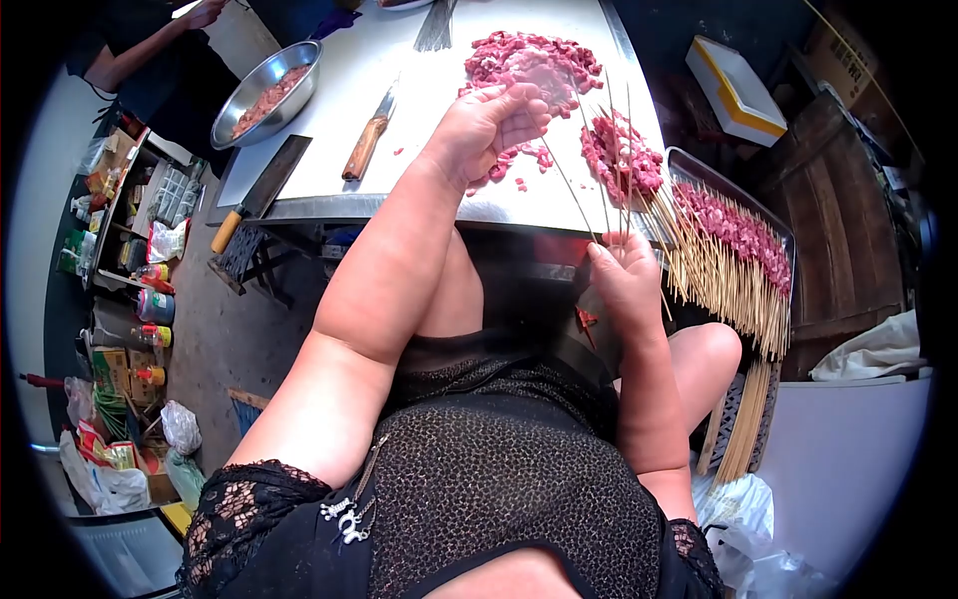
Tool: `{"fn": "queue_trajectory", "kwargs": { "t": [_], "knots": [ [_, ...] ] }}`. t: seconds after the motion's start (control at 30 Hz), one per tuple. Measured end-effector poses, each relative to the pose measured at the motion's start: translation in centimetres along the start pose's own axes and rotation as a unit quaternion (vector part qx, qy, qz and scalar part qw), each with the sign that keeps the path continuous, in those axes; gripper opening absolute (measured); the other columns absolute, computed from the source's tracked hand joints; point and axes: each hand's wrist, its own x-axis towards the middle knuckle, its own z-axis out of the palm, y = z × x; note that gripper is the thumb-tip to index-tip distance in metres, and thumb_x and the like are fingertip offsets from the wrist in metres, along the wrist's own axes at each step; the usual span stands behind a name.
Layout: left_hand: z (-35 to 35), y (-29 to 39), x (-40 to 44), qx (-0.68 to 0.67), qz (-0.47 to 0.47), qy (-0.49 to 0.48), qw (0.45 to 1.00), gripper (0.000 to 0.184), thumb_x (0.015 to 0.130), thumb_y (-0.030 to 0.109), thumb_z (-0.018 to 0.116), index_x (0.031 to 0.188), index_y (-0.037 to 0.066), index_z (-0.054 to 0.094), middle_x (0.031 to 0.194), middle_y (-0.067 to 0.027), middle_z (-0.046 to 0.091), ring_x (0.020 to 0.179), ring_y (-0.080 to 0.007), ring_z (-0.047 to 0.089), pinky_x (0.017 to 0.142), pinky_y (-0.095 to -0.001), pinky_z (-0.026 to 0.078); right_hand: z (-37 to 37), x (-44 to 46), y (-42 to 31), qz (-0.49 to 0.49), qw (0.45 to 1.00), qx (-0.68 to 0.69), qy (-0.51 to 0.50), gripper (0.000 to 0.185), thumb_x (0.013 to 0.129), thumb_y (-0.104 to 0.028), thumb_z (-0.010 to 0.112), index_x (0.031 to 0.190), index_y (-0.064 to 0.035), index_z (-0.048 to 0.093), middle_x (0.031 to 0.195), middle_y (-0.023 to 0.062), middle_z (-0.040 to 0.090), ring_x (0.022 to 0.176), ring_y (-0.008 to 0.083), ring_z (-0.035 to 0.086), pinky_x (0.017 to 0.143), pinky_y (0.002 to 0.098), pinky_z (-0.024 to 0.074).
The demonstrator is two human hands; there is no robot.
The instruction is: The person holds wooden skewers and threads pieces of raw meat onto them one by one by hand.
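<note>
My left hand (499,125) is over the near edge of the large pile of cut raw meat (519,55) on the white-topped table. Its fingers are curled in toward the thumb; whatever may be between them is hidden. Low at the table's front edge, my right hand (627,270) grips several thin bamboo skewers (621,190) that fan upward. Behind these skewers lies a smaller heap of meat pieces (599,155). Just to the right, a metal tray (790,250) holds rows of skewered meat (733,230), their bare stick ends pointing toward me.
On the table (329,190) lie a cleaver (269,185), a wooden-handled knife (369,140) and a metal bowl of meat (239,115). Another person's arm (140,50) shows at upper left. A white foam box (733,85) stands at right; loose skewers (748,419) are bundled below the tray.
</note>
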Motion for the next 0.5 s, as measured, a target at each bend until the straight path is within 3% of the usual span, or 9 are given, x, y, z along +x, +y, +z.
{"fn": "queue_trajectory", "kwargs": {
  "t": [0.3, 0.5],
  "knots": [
    [1.3, -0.4, -0.7, -0.025, -0.002, 0.000, 1.000, 0.022, 0.092, 0.017, 0.052, 0.102, -0.002, 0.057, 0.090, -0.0143, 0.065, 0.084, -0.0245, 0.066, 0.079, -0.0355, 0.056, 1.1, -0.1, 1.3, -0.098, 0.993, -0.051, 0.039, 0.012, 0.086, -0.006, 0.060, 0.095, 0.0009, 0.059, 0.069, -0.0033, 0.055, 0.055, 0.0016, 0.044, 0.049, 0.0160, 0.0360],
    [1.3, -1.4, -0.5, -0.040, -0.021, -0.039, 0.998, 0.025, 0.089, 0.019, 0.057, 0.103, -0.002, 0.056, 0.090, -0.0130, 0.064, 0.082, -0.0229, 0.064, 0.078, -0.0345, 0.054, 1.5, -0.3, 1.5, -0.078, 0.996, -0.046, 0.016, 0.014, 0.086, -0.007, 0.059, 0.098, 0.0006, 0.056, 0.077, -0.0014, 0.056, 0.058, 0.0024, 0.044, 0.052, 0.0158, 0.0365]
  ]
}}
